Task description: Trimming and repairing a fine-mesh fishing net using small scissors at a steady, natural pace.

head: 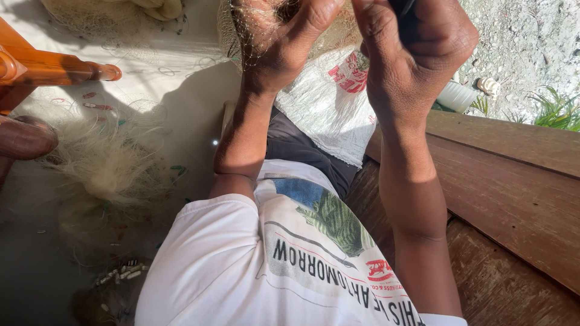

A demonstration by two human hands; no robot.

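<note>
- Fishing net (254, 24), fine and pale, is bunched at the top of the view, in front of the person's chest, and is held up in the left hand (284, 42).
- Left hand: the fingers are curled closed around a gathered part of the mesh, thumb pressed toward the fingertips; strands of net drape over the knuckles.
- Right hand (411, 54) is raised just beside the left, the two nearly touching; its fingers are closed around a small dark object (406, 18) that is mostly cut off by the top edge, so its kind cannot be told.
- More of the net lies heaped on the ground (103, 163) to the person's left, in a loose tangle, with small pale weights (118, 274) strung together near the lower edge.
- White woven sack (332, 102) with red print lies over the person's lap, below both hands.
- Wooden planks (513, 193), dark brown, run along the person's right side.
- Orange-brown turned wooden rail (60, 69) juts in from the left edge, well apart from the hands.
- Gravel and a tuft of grass (556, 111) show beyond the planks at the upper right.
</note>
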